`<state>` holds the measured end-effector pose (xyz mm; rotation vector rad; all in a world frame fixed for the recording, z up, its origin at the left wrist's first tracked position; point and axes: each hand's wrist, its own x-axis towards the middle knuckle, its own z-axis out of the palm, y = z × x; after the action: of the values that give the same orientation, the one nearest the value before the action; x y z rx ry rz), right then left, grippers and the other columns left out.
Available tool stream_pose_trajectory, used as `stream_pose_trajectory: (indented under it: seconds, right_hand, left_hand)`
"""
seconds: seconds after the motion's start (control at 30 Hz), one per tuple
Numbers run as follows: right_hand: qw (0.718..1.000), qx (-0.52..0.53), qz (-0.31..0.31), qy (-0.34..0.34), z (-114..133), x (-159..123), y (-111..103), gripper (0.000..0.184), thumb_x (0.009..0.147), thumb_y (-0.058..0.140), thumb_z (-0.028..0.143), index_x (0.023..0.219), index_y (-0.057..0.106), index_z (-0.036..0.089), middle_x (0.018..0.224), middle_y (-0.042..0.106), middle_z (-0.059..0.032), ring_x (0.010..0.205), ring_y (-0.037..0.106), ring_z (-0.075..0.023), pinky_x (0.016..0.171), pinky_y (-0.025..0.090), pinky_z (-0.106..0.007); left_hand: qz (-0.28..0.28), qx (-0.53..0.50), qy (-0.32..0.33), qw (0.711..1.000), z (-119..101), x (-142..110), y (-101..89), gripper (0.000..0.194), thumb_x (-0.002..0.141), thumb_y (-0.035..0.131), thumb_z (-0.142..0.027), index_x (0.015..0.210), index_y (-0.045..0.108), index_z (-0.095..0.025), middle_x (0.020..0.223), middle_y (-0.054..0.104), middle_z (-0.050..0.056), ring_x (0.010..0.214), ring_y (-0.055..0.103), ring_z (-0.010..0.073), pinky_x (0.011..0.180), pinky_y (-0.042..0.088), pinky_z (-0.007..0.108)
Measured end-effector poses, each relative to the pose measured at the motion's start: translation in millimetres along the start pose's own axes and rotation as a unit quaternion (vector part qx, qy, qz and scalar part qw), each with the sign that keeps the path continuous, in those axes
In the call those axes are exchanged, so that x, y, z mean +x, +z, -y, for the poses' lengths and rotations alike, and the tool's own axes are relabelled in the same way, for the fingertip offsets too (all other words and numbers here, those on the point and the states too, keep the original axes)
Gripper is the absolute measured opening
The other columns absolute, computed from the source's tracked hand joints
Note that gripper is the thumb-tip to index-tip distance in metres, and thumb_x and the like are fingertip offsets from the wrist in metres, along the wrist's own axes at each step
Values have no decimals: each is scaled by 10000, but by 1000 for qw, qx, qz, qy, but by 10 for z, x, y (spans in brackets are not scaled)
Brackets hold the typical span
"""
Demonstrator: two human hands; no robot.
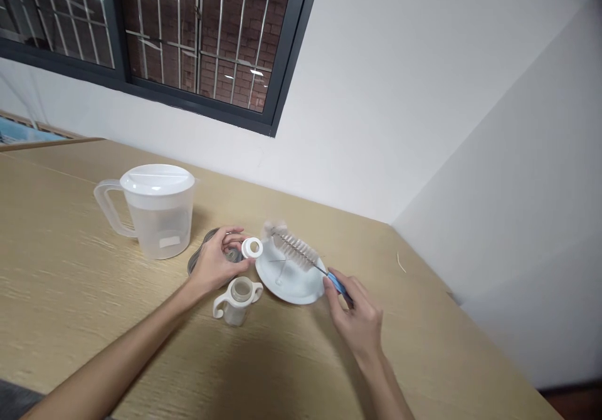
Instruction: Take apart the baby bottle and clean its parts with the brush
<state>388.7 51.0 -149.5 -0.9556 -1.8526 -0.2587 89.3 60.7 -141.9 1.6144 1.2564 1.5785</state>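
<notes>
So I'm standing here watching this person at a light wood-look table (423,332), and both hands are busy. The left hand (219,263) has a small white ring (246,249) pinched between fingers and thumb, with its hole facing back toward the person. From here it lines up with the left edge of a pale, shallow plate (292,291), but I can't tell if they touch.

The right hand (358,312) has its fingers and thumb clamped on the blue handle (335,281) of a bristle brush (296,251). The brush slants up and left over the plate, bristles whitish, far end kinda blurry. No clue if the bristles actually touch the plate. There's also a thin thing with a tiny loop (279,281) on the plate, too small to make out.

Just below the left hand, a little two-handled cup (234,315) stands upright near the plate. Something dark grey (193,263) is tucked behind that hand, mostly hidden. Off to the left there's a see-through jug (164,222) with its white lid (157,180) on, and a barred window (202,37) above it all.
</notes>
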Motion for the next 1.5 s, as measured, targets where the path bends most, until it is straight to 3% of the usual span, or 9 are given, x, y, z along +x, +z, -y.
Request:
stream_pose_trajectory:
  seconds: [0.17, 0.4, 0.57, 0.77, 1.1, 1.23, 1.33, 1.5]
  right_hand:
    - [999, 29, 27, -28, 72, -5, 9, 253, 881, 632, 164, 1132, 659, 171, 786, 645, -36, 647, 600, -126, 607, 493, -244]
    - [999, 25, 38, -8, 56, -18, 21, 245, 899, 616, 199, 1139, 664, 183, 780, 644, -30, 625, 593, -119, 590, 493, -239]
    - [999, 29, 41, -4, 30, -28, 30, 245, 892, 627, 186, 1134, 663, 184, 807, 649, -30, 644, 598, -116, 601, 498, -233]
    - [999, 37, 35, 0, 11, -39, 26, 256, 885, 636, 173, 1140, 660, 183, 827, 645, -39, 692, 605, -124, 618, 503, -232]
    - [998, 57, -10, -17, 65, -27, -20, 315, 847, 657, 105, 1153, 655, 180, 814, 638, -41, 639, 567, -122, 561, 469, -243]
    - [997, 61, 10, -36, 68, -34, -6, 338, 849, 650, 98, 1177, 645, 176, 793, 624, -32, 634, 567, -123, 564, 470, -244]
    - [998, 45, 28, -17, 14, -35, 22, 289, 869, 641, 128, 1154, 652, 177, 831, 647, -42, 680, 595, -130, 603, 488, -247]
    - [1000, 4, -10, 17, -44, -28, 15, 210, 873, 654, 170, 1082, 674, 171, 879, 682, -57, 722, 625, -141, 643, 497, -253]
  left_hand:
    - [-17, 29, 15, 999, 23, 2, 4, 573, 644, 785, -239, 1167, 558, -178, 1112, 713, 105, 881, 683, 194, 834, 528, 343]
    - [-30, 7, 28, 999, 31, -10, 4, 561, 640, 798, -268, 1149, 579, -182, 1049, 710, 90, 822, 674, 189, 805, 532, 335]
    - [-35, 0, 38, 999, 2, -27, -1, 562, 641, 810, -297, 1140, 579, -177, 1095, 688, 95, 913, 675, 208, 873, 535, 359]
    - [-14, -126, -4, 992, 6, -26, 19, 553, 641, 813, -274, 1098, 520, -165, 1120, 658, 120, 1013, 678, 229, 925, 557, 394]
    - [-5, -94, -19, 995, -8, -7, 2, 572, 600, 854, -292, 1073, 557, -168, 1123, 659, 108, 982, 670, 212, 908, 575, 395]
    - [10, -101, -21, 995, 7, 1, -17, 603, 600, 873, -291, 1093, 547, -168, 1145, 646, 114, 998, 662, 215, 940, 562, 424]
    - [19, -101, 4, 995, 34, 2, -16, 632, 605, 878, -281, 1124, 532, -177, 1157, 634, 110, 1030, 655, 218, 975, 543, 436]
    - [32, -104, 20, 994, 92, 9, -4, 682, 604, 883, -276, 1163, 503, -184, 1154, 639, 114, 1080, 650, 232, 1015, 518, 452]
